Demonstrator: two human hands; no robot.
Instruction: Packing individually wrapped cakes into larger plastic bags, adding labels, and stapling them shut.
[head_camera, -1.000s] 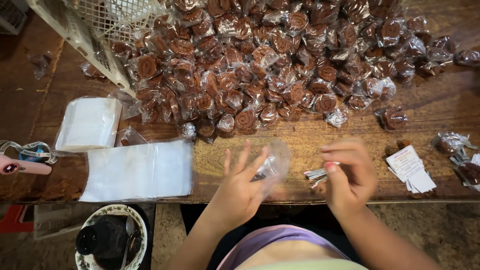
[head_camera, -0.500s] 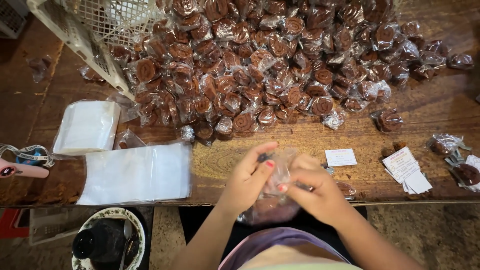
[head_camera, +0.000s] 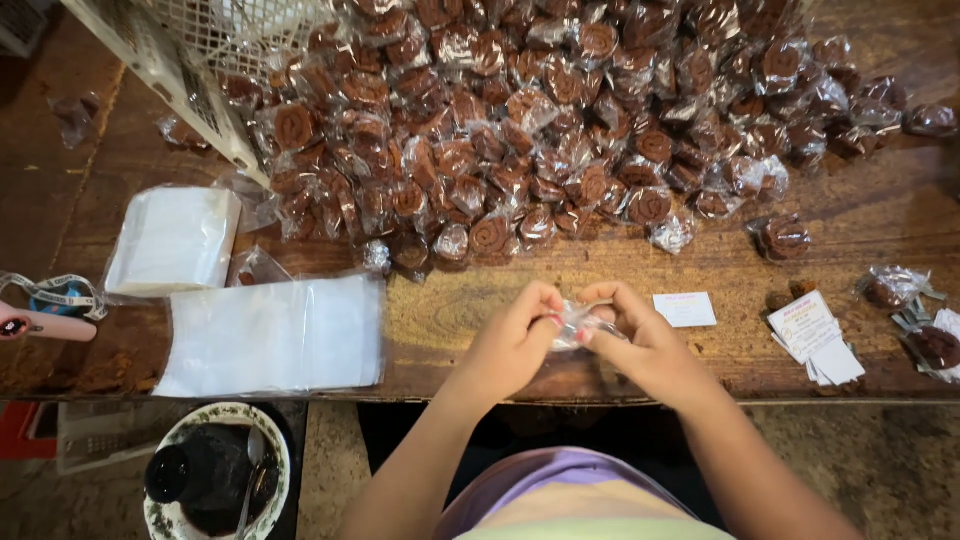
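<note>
Both hands meet over the near edge of the wooden table (head_camera: 600, 285); left hand (head_camera: 512, 345) and right hand (head_camera: 648, 345) pinch one small clear packet (head_camera: 578, 325) between their fingertips, each closed on an end of it; contents of the packet too crumpled and glossy to tell. Packet lies straight between the two grips, its long axis running left to right, roughly level with the table edge; neither hand is clearly nearer, both touching it, the left thumb and forefinger on its left end, the right fingers curled over its right end. Just beyond the right hand, a single white label (head_camera: 685, 309) lies flat on the wood, apart from the fingers; further right, a small stack of labels (head_camera: 815, 335) fanned loosely. Far side of the table: large heap of wrapped brown sweets (head_camera: 560, 130), each a rolled disc in clear film; one stray wrapped sweet (head_camera: 785, 238) sits apart near the heap's right fringe. Left of the hands, well apart: flat pile of empty clear bags (head_camera: 275, 335); behind it a thicker bundle of bags (head_camera: 175, 240).
</note>
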